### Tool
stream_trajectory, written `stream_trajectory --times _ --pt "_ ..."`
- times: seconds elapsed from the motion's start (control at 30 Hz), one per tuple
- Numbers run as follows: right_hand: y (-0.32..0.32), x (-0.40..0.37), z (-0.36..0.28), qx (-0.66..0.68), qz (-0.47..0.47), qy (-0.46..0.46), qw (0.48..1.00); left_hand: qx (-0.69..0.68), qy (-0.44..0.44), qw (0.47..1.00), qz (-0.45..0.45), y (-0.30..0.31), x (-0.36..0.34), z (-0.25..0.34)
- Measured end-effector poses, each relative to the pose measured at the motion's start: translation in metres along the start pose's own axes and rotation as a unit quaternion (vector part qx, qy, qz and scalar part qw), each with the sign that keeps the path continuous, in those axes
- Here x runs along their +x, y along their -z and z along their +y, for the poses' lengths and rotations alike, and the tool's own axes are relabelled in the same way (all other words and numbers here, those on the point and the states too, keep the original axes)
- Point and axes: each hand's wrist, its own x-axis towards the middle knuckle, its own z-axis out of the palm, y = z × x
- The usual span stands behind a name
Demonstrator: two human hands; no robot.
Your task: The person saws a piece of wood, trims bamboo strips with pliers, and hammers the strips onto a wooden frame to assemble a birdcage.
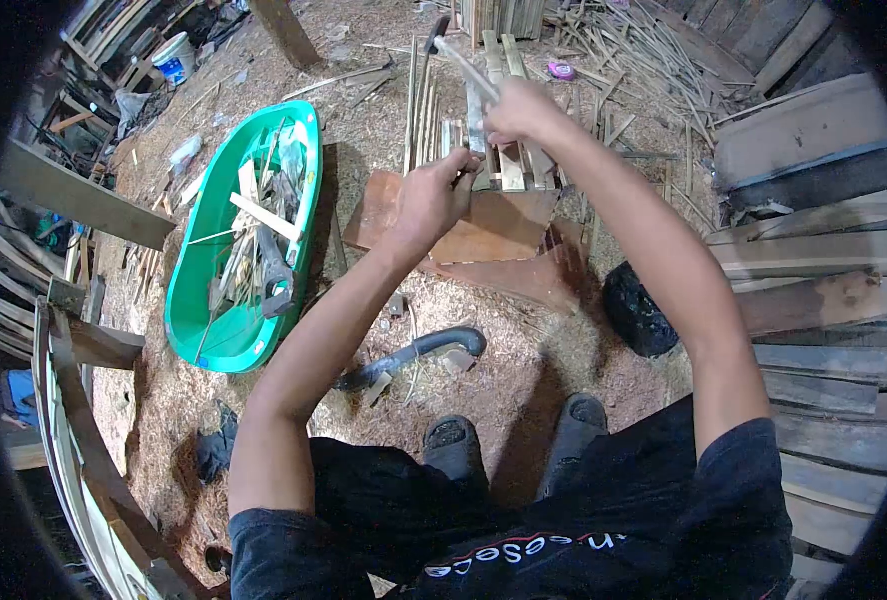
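My right hand [522, 110] is wrapped round the light handle of a hammer [469, 70]. The hammer's dark head points up and to the left, raised over several pale wooden slats [512, 172]. Lower and to the left, my left hand [434, 200] is closed in a pinch above the slats' near end. Whatever lies between its fingertips is too small or hidden to make out. Beneath the slats and closest to me is a brown board [494, 228], with other brown sheets around it on the ground.
Left of my arms stands a green tub [186, 325] with wood offcuts and a black-handled tool [277, 275]. A dark curved pipe [414, 352] lies before my feet. A black bag-like bundle [639, 312] sits right, beside stacked planks [824, 300]. Wood shavings cover the ground.
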Motion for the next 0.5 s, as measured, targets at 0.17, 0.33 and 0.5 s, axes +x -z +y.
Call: stream_trajectory --times 0.17,0.33,0.5 --pt "0.001 -0.018 -0.054 -0.14 -0.024 0.034 0.989 -0.005 0.007 1.0 0.013 0.003 -0.002 0.005" --pt "-0.024 -0.002 -0.038 -0.089 0.069 0.007 0.994 -0.041 -0.006 0.999 0.028 0.002 -0.004 0.001" --pt "-0.02 0.005 -0.043 -0.207 -0.011 0.026 0.978 -0.017 0.003 1.0 0.026 0.004 -0.004 0.006"
